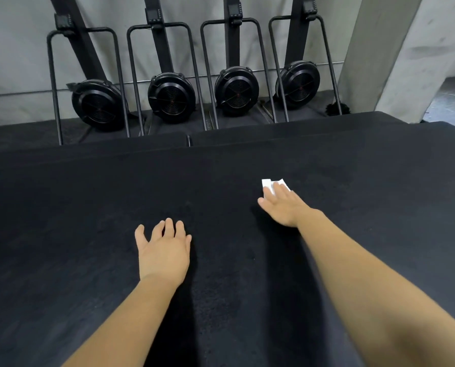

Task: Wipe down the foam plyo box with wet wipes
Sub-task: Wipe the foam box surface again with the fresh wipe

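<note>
Pressing down with straight fingers, the right hand point(284, 205) pins a small white folded wet wipe point(268, 184) to the black textured foam plyo box point(88, 207). The left hand point(164, 250) rests flat, fingers relaxed, well apart from the wipe. Bare top extends to the far edge. Fingers hide part of the wipe. Lettering on the four black upright rowing machines point(171, 96) behind is unreadable.

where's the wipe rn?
Head view, right of centre: the white wet wipe lies flat on the black foam plyo box, pressed under the fingers of the right hand, ahead and right of the left hand.
</note>
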Tool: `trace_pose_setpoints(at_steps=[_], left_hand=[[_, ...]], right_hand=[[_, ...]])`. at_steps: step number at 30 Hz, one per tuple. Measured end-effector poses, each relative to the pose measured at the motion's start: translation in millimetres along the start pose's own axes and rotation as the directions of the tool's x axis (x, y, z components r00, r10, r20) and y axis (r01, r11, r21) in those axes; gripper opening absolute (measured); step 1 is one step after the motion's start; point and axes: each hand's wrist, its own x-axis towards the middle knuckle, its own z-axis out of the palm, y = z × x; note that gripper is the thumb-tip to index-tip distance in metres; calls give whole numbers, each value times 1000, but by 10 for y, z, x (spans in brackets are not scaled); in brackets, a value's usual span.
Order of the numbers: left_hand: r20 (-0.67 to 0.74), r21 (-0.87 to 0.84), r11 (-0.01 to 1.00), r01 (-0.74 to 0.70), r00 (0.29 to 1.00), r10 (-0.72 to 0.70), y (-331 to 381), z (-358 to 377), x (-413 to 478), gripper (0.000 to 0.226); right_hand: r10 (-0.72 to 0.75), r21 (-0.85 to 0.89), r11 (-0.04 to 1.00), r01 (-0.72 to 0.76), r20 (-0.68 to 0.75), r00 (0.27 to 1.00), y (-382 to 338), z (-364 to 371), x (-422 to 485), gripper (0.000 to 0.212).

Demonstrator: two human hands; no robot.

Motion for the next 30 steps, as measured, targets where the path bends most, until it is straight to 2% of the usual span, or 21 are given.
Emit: trace_pose_setpoints(at_steps=[3,5,8,14,20,30], left_hand=[[10,-3,1000,4,1000,-4,2,-6,2,52],[2,1,1000,4,1000,-4,3,-12,-8,52],[3,-17,1000,2,1000,-2,9,-33,-17,52],[13,-83,997,2,1000,0,-14,-53,-34,50],[2,-79,997,-5,1000,5,-36,-31,-43,50],[-13,-63,998,5,1000,-6,-33,69,-3,51]], right_hand=[[35,-76,997,-32,41,999,-119,55,-34,61],[35,-46,998,-32,65,997,-311,135,-158,68],[-50,-46,997,54,99,994,-687,295,-449,72],[-235,-55,967,249,190,953,-1333,624,-1017,68],[-342,31,939,343,212,915,-1100,472,-927,60],[-115,-9,993,116,55,992,-215,104,-319,53]])
